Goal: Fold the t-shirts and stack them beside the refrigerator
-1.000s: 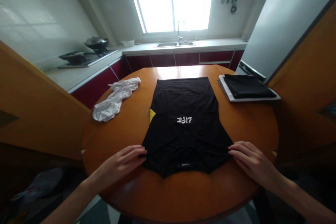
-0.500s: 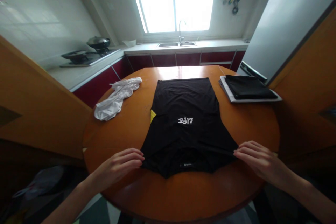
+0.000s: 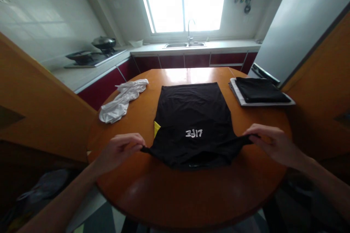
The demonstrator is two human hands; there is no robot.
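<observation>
A black T-shirt (image 3: 191,111) with upside-down white lettering lies spread on the wooden table (image 3: 175,196), its neck end nearest me. My left hand (image 3: 117,151) pinches the shirt's left corner, and my right hand (image 3: 273,142) pinches the right corner. Both corners are lifted off the table and the cloth between them sags at the neckline. A small yellow patch (image 3: 156,129) shows at the shirt's left edge.
A crumpled white garment (image 3: 123,100) lies on the table's left side. Folded black and white clothes (image 3: 261,91) are stacked at the right. Beyond the table are a counter with a sink (image 3: 176,45), a stove with a wok (image 3: 104,42), and a fridge (image 3: 295,25).
Both hands have risen and moved away from me, lifting the shirt's near corners. The neck end has shifted away from the table's front edge. The other garments stay put.
</observation>
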